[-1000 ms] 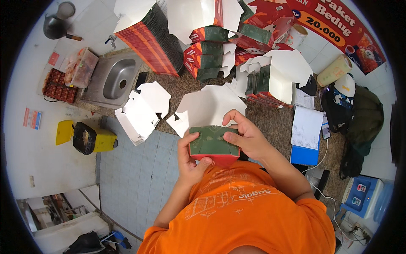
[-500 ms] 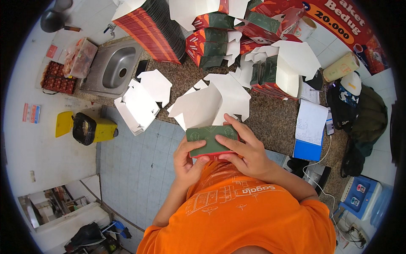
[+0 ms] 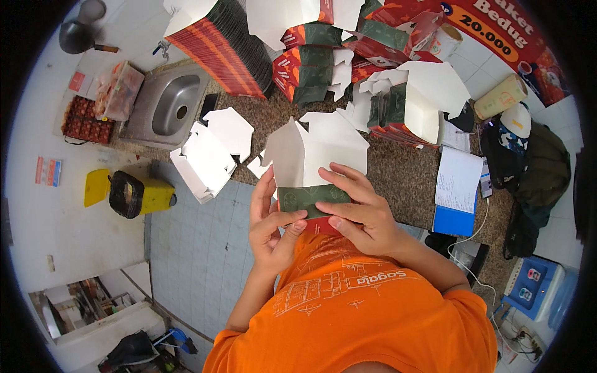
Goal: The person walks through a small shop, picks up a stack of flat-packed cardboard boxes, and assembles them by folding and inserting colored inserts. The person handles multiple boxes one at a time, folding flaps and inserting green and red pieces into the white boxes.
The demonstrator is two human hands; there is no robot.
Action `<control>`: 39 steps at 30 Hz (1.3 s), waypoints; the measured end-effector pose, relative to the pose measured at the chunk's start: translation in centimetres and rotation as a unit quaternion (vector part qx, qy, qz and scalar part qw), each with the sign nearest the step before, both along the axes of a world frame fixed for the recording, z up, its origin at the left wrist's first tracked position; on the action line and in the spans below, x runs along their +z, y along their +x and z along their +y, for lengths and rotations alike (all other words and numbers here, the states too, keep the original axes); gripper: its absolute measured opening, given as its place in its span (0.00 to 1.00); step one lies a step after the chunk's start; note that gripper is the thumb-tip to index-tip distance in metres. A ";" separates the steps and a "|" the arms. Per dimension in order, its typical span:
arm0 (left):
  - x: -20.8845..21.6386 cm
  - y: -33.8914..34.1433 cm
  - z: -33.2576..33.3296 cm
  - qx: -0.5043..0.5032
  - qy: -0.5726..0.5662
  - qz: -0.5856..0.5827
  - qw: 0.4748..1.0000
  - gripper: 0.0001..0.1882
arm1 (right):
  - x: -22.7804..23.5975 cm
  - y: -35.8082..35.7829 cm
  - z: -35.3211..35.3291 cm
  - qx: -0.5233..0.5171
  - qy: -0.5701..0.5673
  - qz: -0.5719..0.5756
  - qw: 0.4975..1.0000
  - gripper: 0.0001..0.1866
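Between both hands, in front of my orange shirt, is a part-folded cardboard food box [image 3: 314, 198], green and red outside and white inside. Its white flaps stand up on the far side. My left hand [image 3: 271, 227] grips the box's left end, fingers along the left flap and thumb at the front. At the right end my right hand [image 3: 357, 208] holds it, with fingers over the green panel and thumb lower on the red part. Just left of the box, another white box [image 3: 208, 163] lies with its lid open at the counter's near edge.
A tall stack of flat red boxes [image 3: 217, 50] stands at the back, beside stacks of folded boxes [image 3: 311, 65] and open boxes [image 3: 420, 112]. Far left is a steel sink [image 3: 177, 102]. On the right lie a notebook [image 3: 457, 180] and a white cable [image 3: 476, 230]. A yellow bin [image 3: 152, 194] stands on the floor.
The left side flap of the held box has swung upright, and my left fingers have moved up along it. My right hand has shifted slightly closer and lower on the box.
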State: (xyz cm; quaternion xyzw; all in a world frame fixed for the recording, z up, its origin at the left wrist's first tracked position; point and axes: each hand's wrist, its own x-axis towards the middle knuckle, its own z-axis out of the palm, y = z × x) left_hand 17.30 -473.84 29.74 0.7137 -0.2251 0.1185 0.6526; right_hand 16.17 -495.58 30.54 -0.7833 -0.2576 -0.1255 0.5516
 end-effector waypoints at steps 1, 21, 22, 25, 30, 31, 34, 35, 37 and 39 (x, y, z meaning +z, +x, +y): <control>-0.2 -0.1 0.3 0.000 0.008 0.014 1.000 0.10 | 0.2 -0.1 -0.2 -0.010 -0.021 -0.005 1.000 0.11; -0.4 3.4 0.8 0.098 0.080 -0.196 0.972 0.18 | 3.4 4.8 -2.4 0.152 0.046 0.274 0.949 0.13; -0.4 3.6 -0.1 0.144 0.043 -0.198 0.969 0.22 | 4.8 5.4 -1.8 0.103 -0.025 0.169 0.980 0.12; -3.9 4.9 0.5 0.184 0.041 -0.130 0.973 0.33 | 8.7 8.8 -0.2 -0.031 -0.219 -0.138 0.966 0.13; -14.7 4.9 2.4 -0.029 0.371 0.048 0.927 0.43 | 12.8 22.6 2.4 -0.178 -0.407 -0.338 0.830 0.05; -15.4 4.5 1.9 -0.048 0.441 0.081 0.893 0.44 | 12.0 26.8 2.2 -0.206 -0.462 -0.327 0.799 0.04; -17.2 4.0 -0.1 -0.101 0.511 0.128 0.844 0.41 | 6.2 36.5 -1.5 -0.254 -0.570 -0.268 0.734 0.08; -17.5 4.1 0.0 -0.108 0.512 0.139 0.840 0.39 | 5.1 38.2 -1.9 -0.228 -0.611 -0.227 0.723 0.07; -19.3 4.8 1.1 -0.138 0.479 0.123 0.858 0.37 | 5.4 39.6 -0.7 -0.209 -0.594 -0.284 0.723 0.08; -20.4 5.7 1.9 -0.160 0.454 0.115 0.869 0.31 | 4.8 38.1 0.1 -0.226 -0.467 -0.451 0.726 0.10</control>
